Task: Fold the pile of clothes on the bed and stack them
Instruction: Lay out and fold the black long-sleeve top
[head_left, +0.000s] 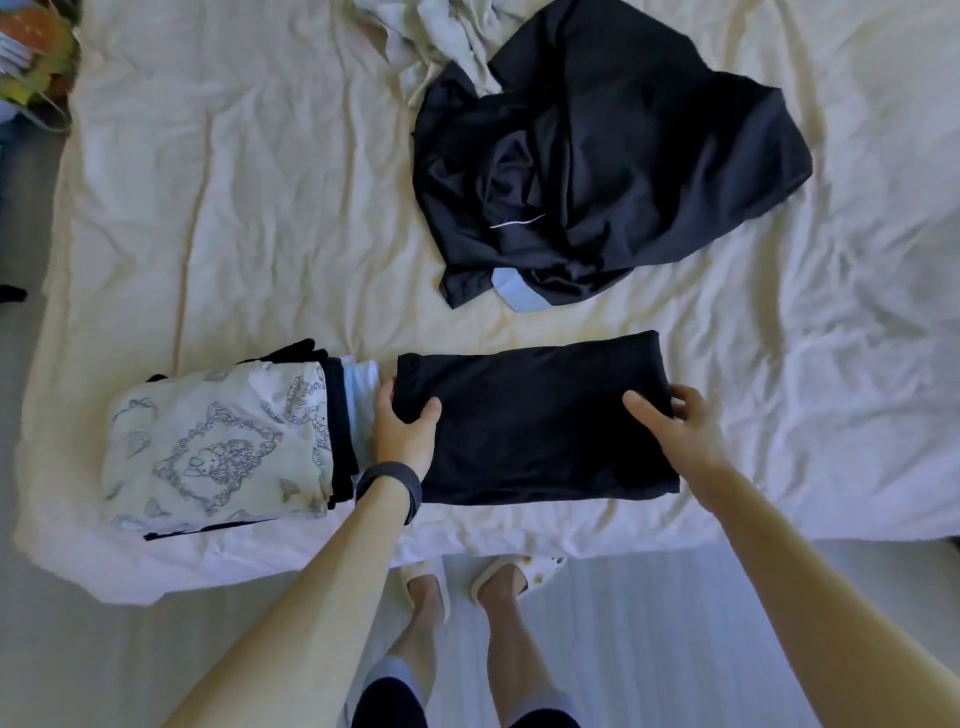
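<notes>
My L hand (402, 431) and R hand (685, 423) grip the folded dark garment (540, 421) by its ends, beside the stack (218, 447) at the bed (260, 208) near edge. Still to fold: crumpled dark garment (597, 156), pale clothes (441, 31) at far edge.

Head camera looks steeply down onto bed (260, 208).

You stand at the near edge of a bed (249, 197), and its wrinkled cream sheet (831, 364) fills most of your view. Below that edge the floor (649, 649) is pale with faint stripes. Blurred colourful clutter (36, 47) sits off the bed's far left corner. The light is soft and even.
</notes>
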